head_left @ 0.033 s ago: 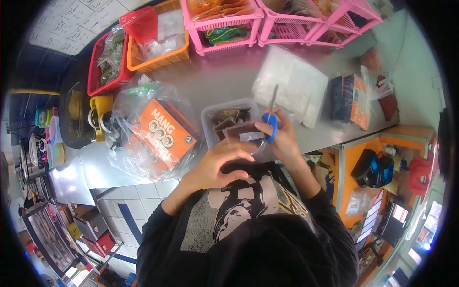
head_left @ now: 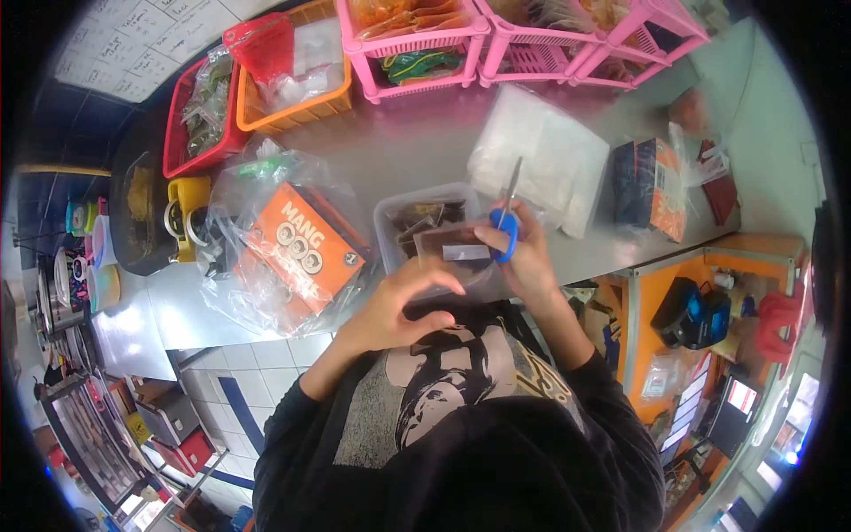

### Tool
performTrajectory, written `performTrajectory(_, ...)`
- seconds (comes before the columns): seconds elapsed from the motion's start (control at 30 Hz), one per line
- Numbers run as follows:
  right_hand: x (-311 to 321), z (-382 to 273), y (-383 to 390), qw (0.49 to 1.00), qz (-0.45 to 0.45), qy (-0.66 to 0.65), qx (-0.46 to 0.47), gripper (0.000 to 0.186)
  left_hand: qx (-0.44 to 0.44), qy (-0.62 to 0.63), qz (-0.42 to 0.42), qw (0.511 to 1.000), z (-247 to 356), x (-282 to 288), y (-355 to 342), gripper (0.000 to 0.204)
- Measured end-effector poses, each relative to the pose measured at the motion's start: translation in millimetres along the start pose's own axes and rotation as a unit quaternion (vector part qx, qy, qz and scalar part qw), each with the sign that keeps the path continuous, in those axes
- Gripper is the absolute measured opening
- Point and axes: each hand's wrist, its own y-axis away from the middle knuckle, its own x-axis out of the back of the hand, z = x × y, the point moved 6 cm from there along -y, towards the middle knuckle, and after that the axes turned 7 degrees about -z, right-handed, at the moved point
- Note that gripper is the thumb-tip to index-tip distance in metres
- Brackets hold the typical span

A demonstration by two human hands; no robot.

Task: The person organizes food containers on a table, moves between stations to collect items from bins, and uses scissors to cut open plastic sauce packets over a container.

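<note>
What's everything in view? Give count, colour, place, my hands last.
Tub: one, clear, centre
Loose packets: several, dark brown, inside tub
Held packet: one, brown with white label, over tub
Scissors: one, blue-handled, beside held packet
Plastic stack: one, whitish, beyond tub, rightward
Orange box: one, orange, left of tub, in clear bag
Red basket: one, red, upper left
Orange basket: one, orange, beside red basket
Racks: at least two, pink, far edge
Boxy packs: count unclear, dark and orange, right
Worktable: one, grey, beneath these
Shelf unit: one, orange, right, contents unclear
Left hand: one, bare, near held packet
Right hand: one, bare, holding scissors and packet
</note>
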Motion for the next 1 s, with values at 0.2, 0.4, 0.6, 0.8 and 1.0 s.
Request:
performTrajectory(0.2,-26,-14,13,0.989,-0.009,0.134,0.054,0.044,0.02,0.375,0.237,0.896,-43,11,-2,0.045)
performTrajectory(0.4,-7,-45,31,0.926,0.01,0.37,0.075,0.043,0.005,0.269,0.252,0.93,-35,32,-8,0.026)
performTrajectory(0.6,9,-50,42,0.932,-0.177,0.314,-0.037,0.04,0.006,0.217,0.233,0.948,-4,51,-12,0.035)
performTrajectory(0.8,-4,-57,34,0.922,-0.259,0.283,-0.054,0.046,0.046,0.226,0.18,0.956,8,51,-14,0.038)
performTrajectory(1.0,-17,-61,25,0.907,-0.289,0.3,-0.058,0.047,0.05,0.216,0.167,0.961,13,51,-14,0.037)
